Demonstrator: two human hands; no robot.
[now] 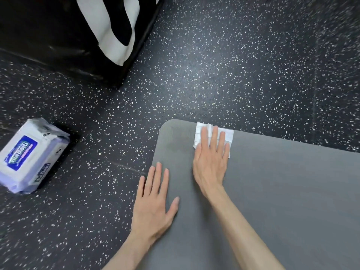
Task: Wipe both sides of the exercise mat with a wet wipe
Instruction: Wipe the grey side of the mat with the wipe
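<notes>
A grey exercise mat lies flat on the speckled floor, its rounded corner pointing up and left. A white wet wipe lies on the mat beside its far edge. My right hand presses on the wipe with straight, spread fingers, covering most of it. My left hand lies flat on the mat's left edge, fingers straight, the little finger hanging over the floor.
A pack of wet wipes, white and blue, sits on the black speckled floor to the left. A large black block with white lettering stands at the top left.
</notes>
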